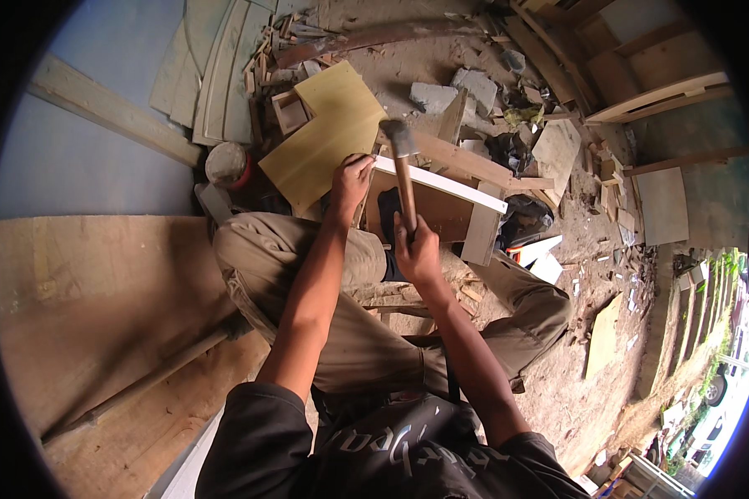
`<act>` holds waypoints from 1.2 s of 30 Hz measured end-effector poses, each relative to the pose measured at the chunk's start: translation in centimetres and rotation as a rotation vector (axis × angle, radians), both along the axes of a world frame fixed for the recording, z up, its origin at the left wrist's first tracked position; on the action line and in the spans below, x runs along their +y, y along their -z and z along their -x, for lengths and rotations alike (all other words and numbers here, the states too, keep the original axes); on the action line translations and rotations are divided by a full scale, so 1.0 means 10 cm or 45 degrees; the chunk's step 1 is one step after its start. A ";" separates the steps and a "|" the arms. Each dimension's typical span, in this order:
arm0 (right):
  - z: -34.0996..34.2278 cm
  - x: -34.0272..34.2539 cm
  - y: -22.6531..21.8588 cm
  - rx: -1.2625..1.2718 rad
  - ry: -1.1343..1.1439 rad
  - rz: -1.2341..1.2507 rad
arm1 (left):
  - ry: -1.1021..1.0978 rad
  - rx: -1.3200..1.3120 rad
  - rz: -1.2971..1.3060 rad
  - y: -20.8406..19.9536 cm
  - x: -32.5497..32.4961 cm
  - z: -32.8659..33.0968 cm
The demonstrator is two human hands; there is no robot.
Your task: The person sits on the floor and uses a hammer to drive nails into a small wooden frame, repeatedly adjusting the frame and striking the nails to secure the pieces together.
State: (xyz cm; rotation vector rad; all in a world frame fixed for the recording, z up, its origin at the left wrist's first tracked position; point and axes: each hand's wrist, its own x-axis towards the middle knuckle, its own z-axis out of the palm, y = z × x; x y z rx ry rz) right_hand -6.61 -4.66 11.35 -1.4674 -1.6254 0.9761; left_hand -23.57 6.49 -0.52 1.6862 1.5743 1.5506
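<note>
My right hand is wrapped round the wooden handle of a hammer. The hammer's dark metal head is raised over the left part of a narrow white strip. That strip runs along the top edge of a brown wooden box-like piece in front of my knees. At the strip's left end my left hand is closed in a pinch. Whatever its fingers hold is too small to make out. A pale board stands at the right end of the piece.
A yellowish board lies beyond my left hand, near a small open wooden box. A bucket stands at the left. Farther off are concrete blocks, a wooden beam and black plastic. Scraps litter the dirt floor.
</note>
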 end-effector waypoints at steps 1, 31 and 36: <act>0.01 0.00 0.04 -0.069 -0.019 0.030 | -0.006 -0.008 -0.001 0.00 0.00 0.00; -0.10 -0.13 0.03 -0.199 0.022 0.406 | 0.046 -0.069 -0.007 -0.01 -0.11 -0.08; -0.02 -0.11 0.07 -0.236 -0.041 0.331 | -0.004 0.021 0.015 0.00 -0.17 -0.08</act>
